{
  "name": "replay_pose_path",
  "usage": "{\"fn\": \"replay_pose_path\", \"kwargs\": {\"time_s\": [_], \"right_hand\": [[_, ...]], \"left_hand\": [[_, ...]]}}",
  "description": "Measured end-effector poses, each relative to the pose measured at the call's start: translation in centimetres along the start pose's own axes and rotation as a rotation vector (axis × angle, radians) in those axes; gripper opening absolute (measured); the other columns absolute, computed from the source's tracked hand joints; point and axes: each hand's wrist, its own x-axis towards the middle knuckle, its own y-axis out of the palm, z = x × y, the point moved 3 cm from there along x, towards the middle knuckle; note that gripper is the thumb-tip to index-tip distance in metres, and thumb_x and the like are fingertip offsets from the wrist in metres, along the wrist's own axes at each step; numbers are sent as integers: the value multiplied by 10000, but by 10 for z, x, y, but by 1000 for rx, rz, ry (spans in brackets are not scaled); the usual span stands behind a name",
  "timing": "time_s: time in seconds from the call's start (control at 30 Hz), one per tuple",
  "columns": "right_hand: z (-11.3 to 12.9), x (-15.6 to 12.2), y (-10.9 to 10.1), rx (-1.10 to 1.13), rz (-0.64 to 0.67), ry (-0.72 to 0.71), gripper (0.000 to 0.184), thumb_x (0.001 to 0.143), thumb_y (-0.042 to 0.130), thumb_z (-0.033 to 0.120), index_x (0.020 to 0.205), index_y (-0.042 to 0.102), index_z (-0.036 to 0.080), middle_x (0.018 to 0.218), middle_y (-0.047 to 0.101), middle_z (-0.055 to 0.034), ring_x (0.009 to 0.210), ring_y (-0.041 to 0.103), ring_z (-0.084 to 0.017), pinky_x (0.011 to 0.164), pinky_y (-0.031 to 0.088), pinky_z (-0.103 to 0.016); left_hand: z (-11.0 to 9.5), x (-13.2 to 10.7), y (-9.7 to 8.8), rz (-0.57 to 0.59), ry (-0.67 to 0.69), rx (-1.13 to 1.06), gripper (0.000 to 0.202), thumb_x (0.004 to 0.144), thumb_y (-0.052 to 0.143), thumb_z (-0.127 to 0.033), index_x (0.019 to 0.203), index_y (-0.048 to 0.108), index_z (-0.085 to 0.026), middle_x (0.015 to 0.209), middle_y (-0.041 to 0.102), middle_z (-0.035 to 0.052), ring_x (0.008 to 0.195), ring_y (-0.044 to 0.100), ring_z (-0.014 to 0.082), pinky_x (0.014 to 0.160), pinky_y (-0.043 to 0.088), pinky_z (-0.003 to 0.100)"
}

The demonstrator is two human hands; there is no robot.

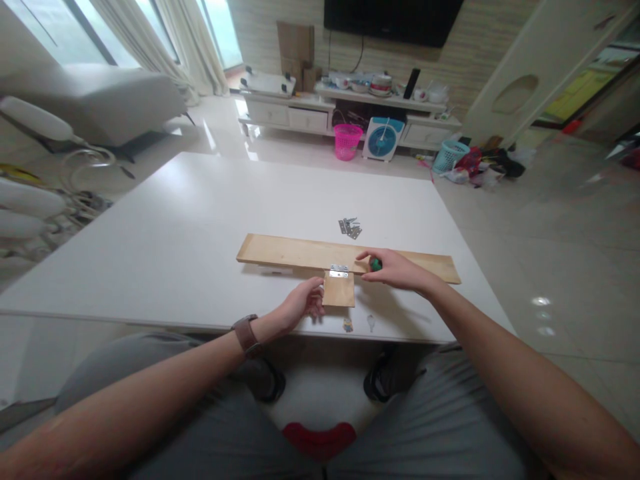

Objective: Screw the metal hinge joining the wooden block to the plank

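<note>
A long wooden board (295, 251) lies across the white table, and a small square piece of wood (339, 292) meets its near edge. A metal hinge (339, 271) spans the joint between them. My left hand (305, 300) has its thumb and curled fingers at the left edge of the small piece, gripping it there. Just right of the hinge, my right hand (393, 269) is closed around a green-handled screwdriver (377, 265), over the long board. Most of the tool is hidden by the fingers, and its tip cannot be made out.
Beyond the board lies a small pile of metal hinges and screws (351, 227). Two small stickers (348, 325) are near the front edge of the white table (225, 200). Across the floor stand a pink basket (347, 141), a blue fan (383, 139) and a low cabinet (310, 120).
</note>
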Motion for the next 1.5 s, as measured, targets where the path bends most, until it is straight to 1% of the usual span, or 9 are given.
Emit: {"fn": "replay_pose_path", "kwargs": {"time_s": [0.1,0.23,0.33,0.57,0.77,0.9,1.07,1.3,1.5], "right_hand": [[-1,2,1,-4,-2,-6,488,768,708,297,1229,681,140,791,575,2,726,525,-166,736,396,-309],[-2,3,2,3,6,-7,471,773,695,301,1215,678,138,747,535,23,686,490,-152,715,382,-305],[-1,2,2,-2,4,-5,464,778,694,308,1210,679,140,740,528,27,682,485,-149,712,383,-305],[0,2,1,-8,5,-11,462,766,708,288,1203,686,142,783,572,7,722,520,-159,726,399,-301],[-1,2,2,1,15,-18,485,764,712,272,1232,687,148,742,532,32,697,499,-151,714,389,-294],[1,1,2,-8,25,-30,550,757,734,253,1297,680,172,761,550,31,715,523,-154,733,404,-292],[2,1,2,10,31,-40,569,771,730,241,1331,655,173,766,557,27,720,523,-157,739,404,-299],[1,3,3,21,31,-68,456,782,707,235,1232,655,176,770,513,37,711,477,-144,708,383,-288],[0,3,3,2,45,-78,462,797,718,258,1240,636,153,777,528,27,731,491,-155,733,391,-301]], "left_hand": [[3,2,-2,-24,-9,66,357,915,581,-496,921,616,-141,784,652,51,503,633,142,437,436,238],[2,1,-4,-85,13,109,324,905,589,-441,1039,615,-147,972,674,67,502,648,125,410,428,234],[0,-1,-2,-70,13,124,329,905,570,-424,1069,622,-143,1045,694,98,514,651,125,419,452,240],[-4,-3,0,-35,28,90,262,825,580,-355,951,673,-145,726,673,57,548,657,167,464,473,234],[-6,-2,1,-19,42,-82,215,783,666,-329,884,674,-139,795,684,66,592,654,150,470,460,217],[-12,-5,3,-10,55,-184,264,842,696,-352,997,684,-138,864,707,69,586,648,139,477,453,212],[-18,-10,6,65,83,-166,424,894,676,-404,1216,687,-128,835,716,72,587,640,148,522,481,233],[-18,-13,7,115,110,-123,642,895,695,-413,1476,586,-162,876,728,60,616,644,147,555,473,239],[-19,-13,6,127,111,-115,716,902,694,-407,1556,517,-176,872,724,56,629,649,142,559,465,229]]}}
